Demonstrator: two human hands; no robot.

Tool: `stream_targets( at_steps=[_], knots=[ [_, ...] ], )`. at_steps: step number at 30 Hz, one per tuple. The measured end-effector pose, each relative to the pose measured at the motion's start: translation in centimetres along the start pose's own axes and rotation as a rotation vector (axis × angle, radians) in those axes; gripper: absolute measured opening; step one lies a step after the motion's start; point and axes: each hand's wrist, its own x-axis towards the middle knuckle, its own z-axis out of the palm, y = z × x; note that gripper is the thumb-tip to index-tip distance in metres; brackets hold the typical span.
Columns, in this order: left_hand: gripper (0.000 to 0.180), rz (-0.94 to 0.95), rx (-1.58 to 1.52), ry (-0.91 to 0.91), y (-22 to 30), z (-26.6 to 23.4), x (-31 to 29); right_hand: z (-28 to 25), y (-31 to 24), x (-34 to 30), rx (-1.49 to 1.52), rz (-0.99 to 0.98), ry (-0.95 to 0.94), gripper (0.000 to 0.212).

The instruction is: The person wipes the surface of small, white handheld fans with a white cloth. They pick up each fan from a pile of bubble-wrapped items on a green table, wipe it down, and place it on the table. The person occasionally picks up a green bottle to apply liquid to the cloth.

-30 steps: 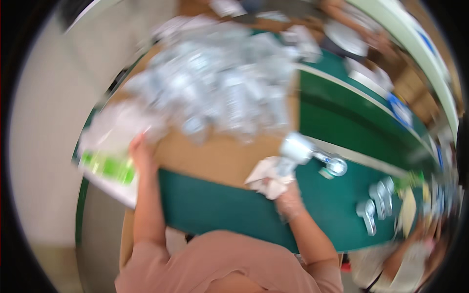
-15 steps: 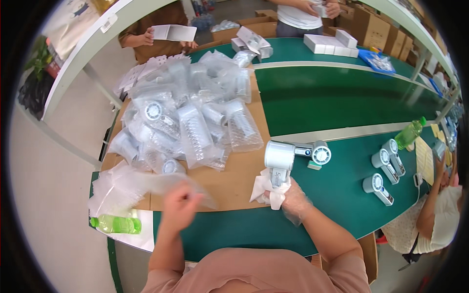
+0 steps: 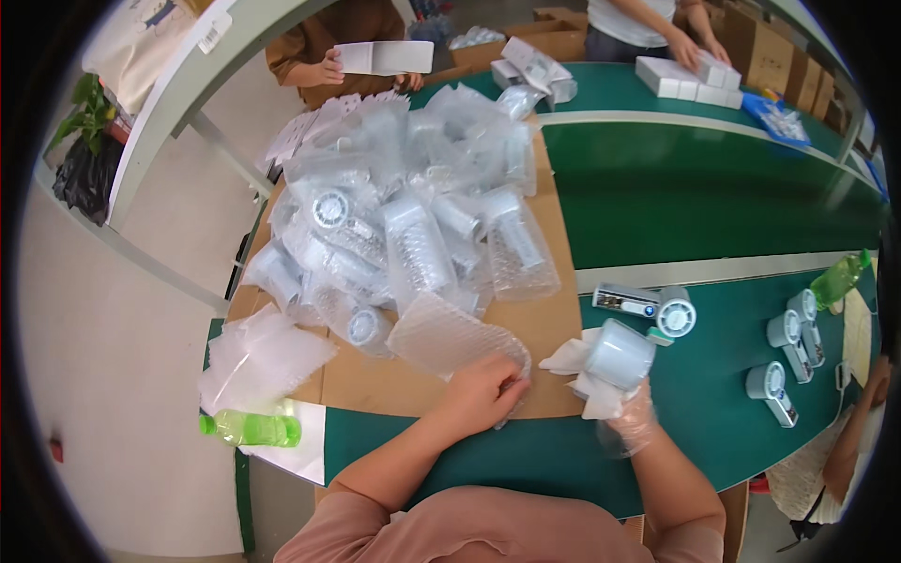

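My left hand (image 3: 483, 389) is closed on the edge of an empty bubble-wrap bag (image 3: 450, 336), held over the brown cardboard sheet (image 3: 549, 361). My right hand (image 3: 633, 420), in a clear plastic glove, grips a pale handheld fan (image 3: 621, 355) with its round head up; the hand hides its handle. A white cloth (image 3: 599, 399) is bunched around the lower part of this fan. Just beyond lies another handheld fan (image 3: 674, 317) on the green table, beside a small green-and-white block (image 3: 661, 336).
A heap of bubble-bagged fans (image 3: 418, 244) covers much of the cardboard. Flat bags (image 3: 263, 361) and a green bottle (image 3: 253, 429) lie at left. Three fans (image 3: 771, 383) and another green bottle (image 3: 840, 280) are at right. Two people handle white boxes (image 3: 680, 80) across the table.
My left hand has carried the bubble-wrap bag rightward, toward the fan. The fan in my right hand has tilted. The view has shifted, and a far person's hands have lowered to the boxes.
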Motion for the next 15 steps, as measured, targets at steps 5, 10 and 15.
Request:
stream_targets(
  at_steps=[5,10,15],
  knots=[
    [0.015,0.050,0.022,0.044,-0.4,0.2,0.1,0.2,0.0,0.3,0.115,0.167,-0.021,0.055],
    [0.013,0.011,0.036,0.028,-0.5,0.1,0.4,0.6,-0.9,0.5,-0.180,0.177,-0.079,0.060],
    [0.012,0.009,0.021,0.030,-0.7,0.1,0.6,1.2,-1.1,0.5,-0.079,0.181,0.017,0.057]
  ],
)
